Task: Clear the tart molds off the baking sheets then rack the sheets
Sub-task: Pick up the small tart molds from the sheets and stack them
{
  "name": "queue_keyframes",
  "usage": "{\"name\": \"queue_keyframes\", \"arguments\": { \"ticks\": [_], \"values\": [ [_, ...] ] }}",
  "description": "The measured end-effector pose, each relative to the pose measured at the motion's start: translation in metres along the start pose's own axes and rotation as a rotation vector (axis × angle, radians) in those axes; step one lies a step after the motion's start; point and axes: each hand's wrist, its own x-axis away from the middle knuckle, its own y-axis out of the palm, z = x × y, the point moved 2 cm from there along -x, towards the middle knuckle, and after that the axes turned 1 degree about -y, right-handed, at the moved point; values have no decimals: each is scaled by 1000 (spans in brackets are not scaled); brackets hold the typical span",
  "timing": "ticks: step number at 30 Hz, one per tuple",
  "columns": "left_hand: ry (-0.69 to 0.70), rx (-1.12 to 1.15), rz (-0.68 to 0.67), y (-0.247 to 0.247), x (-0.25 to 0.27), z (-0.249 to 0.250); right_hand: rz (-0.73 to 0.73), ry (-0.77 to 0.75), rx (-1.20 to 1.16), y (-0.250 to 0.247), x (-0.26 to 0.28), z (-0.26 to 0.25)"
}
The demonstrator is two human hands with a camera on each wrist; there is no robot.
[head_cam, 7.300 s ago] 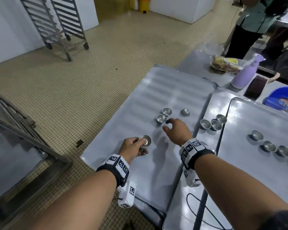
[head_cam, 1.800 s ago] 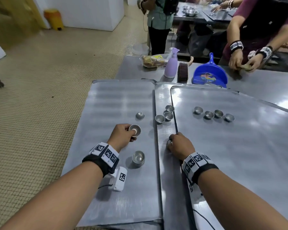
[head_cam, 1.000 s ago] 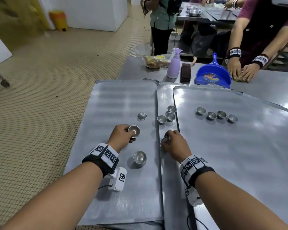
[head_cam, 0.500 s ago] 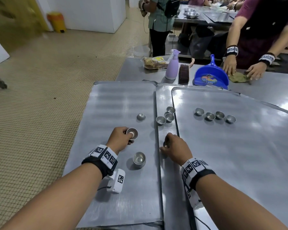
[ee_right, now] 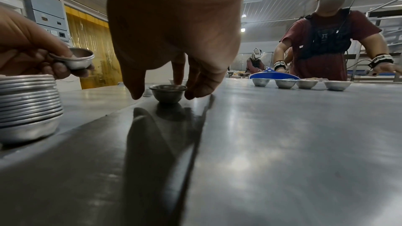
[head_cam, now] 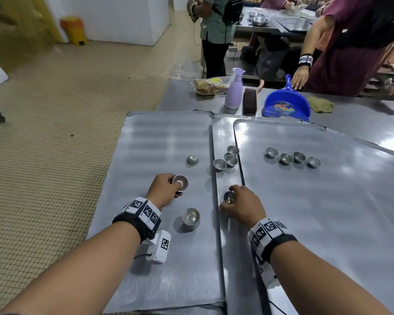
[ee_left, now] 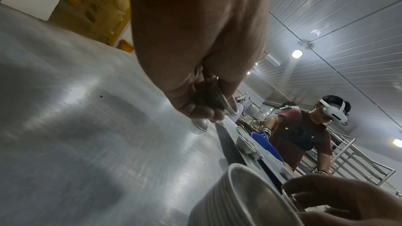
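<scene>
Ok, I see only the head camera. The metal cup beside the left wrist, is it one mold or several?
Observer: Several. The right wrist view shows the stack of molds with many nested rims.
Operator: Is the mold under the right hand lifted already?
Observer: No. The small mold stands upright on the middle sheet, and the right hand curls its fingers round it.
Operator: Does the left hand hold only one?
Observer: The left wrist view shows at least two rims, so the left hand pinches nested held molds.
</scene>
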Motion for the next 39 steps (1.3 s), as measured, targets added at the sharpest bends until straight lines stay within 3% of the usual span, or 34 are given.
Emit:
{"name": "queue_keyframes", "arguments": {
  "ticks": [12, 17, 23, 29, 36, 39],
  "values": [
    [9, -10, 33, -5, 0, -9, 16, -40, -49, 0, -3, -9],
    [17, 11, 67, -10, -1, -13, 66, -171, -190, -10, -1, -45],
    [33, 266, -3, -11, 4, 4, 72, -325, -321, -11, -15, -97],
    [-39, 577, -103, -11, 12, 26, 60, -351, -321, -2, -26, -114],
    [-41, 431, -25, -12, 1, 10, 11, -359, -279, 7, -29, -113],
    [-47, 339, 51, -11, -7, 3, 17, -288, -237, 8, -35, -96]
  ]
}}
